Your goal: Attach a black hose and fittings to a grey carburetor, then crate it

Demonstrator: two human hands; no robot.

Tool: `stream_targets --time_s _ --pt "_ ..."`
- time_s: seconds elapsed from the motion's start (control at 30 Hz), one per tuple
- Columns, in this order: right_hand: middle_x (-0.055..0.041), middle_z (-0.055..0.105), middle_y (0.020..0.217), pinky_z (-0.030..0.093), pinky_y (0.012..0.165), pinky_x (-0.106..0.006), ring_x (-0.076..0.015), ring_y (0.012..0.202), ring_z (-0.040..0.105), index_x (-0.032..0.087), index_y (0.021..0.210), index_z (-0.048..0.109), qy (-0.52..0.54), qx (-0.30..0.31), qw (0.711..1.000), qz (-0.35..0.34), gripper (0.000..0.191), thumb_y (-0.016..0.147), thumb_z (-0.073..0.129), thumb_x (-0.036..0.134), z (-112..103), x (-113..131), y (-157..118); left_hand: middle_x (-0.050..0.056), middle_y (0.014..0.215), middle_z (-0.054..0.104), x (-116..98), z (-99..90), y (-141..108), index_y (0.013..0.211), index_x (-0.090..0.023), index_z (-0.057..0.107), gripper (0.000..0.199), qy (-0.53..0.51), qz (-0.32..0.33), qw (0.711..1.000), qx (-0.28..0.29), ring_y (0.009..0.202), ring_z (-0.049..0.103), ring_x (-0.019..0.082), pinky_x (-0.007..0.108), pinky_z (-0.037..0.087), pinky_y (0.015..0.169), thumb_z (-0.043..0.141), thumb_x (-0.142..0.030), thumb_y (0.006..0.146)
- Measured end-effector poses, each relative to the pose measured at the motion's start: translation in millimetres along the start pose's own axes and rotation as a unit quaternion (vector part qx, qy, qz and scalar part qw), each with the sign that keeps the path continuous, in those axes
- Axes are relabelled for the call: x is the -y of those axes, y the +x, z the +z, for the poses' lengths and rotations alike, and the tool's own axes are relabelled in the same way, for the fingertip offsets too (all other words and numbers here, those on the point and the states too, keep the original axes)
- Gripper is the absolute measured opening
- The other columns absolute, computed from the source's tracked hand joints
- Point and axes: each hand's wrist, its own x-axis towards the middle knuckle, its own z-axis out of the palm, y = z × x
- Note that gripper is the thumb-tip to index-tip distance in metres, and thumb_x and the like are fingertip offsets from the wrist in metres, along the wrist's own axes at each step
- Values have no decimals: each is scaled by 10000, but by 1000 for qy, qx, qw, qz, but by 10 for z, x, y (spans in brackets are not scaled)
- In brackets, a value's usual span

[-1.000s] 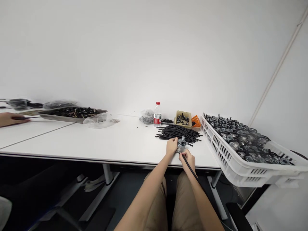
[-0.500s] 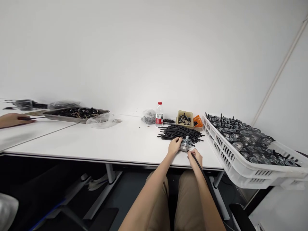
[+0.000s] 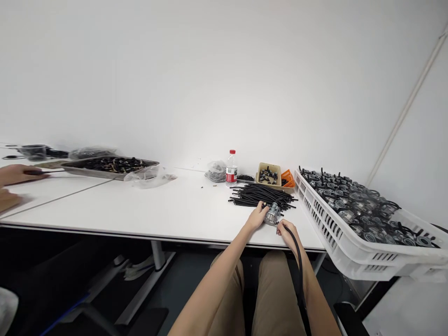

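Note:
My left hand [image 3: 258,216] is closed round the side of a metal carburetor [image 3: 272,214] just above the white table. At the carburetor's lower right, my right hand [image 3: 287,231] pinches the end of a black hose [image 3: 300,266]. From there the hose curves down along my right forearm. My fingers cover the hose's tip, so I cannot tell whether it touches the carburetor. Just behind lies a pile of short black tubes [image 3: 257,193].
At right stands a white crate [image 3: 325,217] full of carburetors. Behind the tubes are a bottle [image 3: 231,170], a beige bin [image 3: 258,175] and an orange basket [image 3: 287,177]. Another person's hands [image 3: 16,175] hold a tool by a metal tray [image 3: 73,169] at left.
My hands and the carburetor have shifted slightly right. The hose now bows out above my right wrist. At left, another person's second hand has come into view.

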Motion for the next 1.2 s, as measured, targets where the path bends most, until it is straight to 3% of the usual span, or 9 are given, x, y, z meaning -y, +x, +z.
stream_targets --time_s 0.1,0.33,0.63,0.83,1.03,1.2 --pt "64 583 606 486 750 -313 -143 649 601 192 652 556 -8 8 1000 -22 354 978 644 298 14 -16 -10 67 1123 714 -18 8 -13 1163 -157 671 288 11 8 1000 16 974 700 194 412 600 890 641 -391 997" --pt "48 617 639 470 724 -304 -145 644 597 197 689 573 -7 14 999 -48 272 939 635 282 80 -38 -18 76 1166 704 -26 20 -5 1189 -160 665 307 -16 1 1000 -9 1013 694 206 427 596 907 642 -396 995" --pt "-54 737 696 520 728 -326 -207 689 675 222 689 612 34 12 997 -69 221 823 557 388 117 56 -25 70 1144 702 -38 47 15 1186 -154 661 288 -171 -21 984 -53 968 697 191 390 612 850 659 -364 989" --pt "-59 702 658 507 612 -306 -168 558 583 226 676 575 78 -10 994 -77 335 789 533 538 135 101 5 44 1044 697 -104 102 -72 1140 -147 659 259 -277 -26 956 -90 843 681 151 322 605 742 656 -359 991" --pt "-29 646 628 428 539 -277 -142 520 498 223 675 594 94 -9 993 -73 353 795 530 548 226 189 -21 36 1018 687 -144 67 -123 1131 -148 652 257 -336 -26 930 -144 809 666 141 306 592 716 646 -367 996" --pt "-2 593 571 391 505 -266 -123 482 451 223 633 576 97 2 992 -75 369 785 549 558 221 196 28 19 959 675 -182 70 -159 1089 -145 653 233 -345 -19 927 -148 756 644 124 284 575 681 650 -358 994"
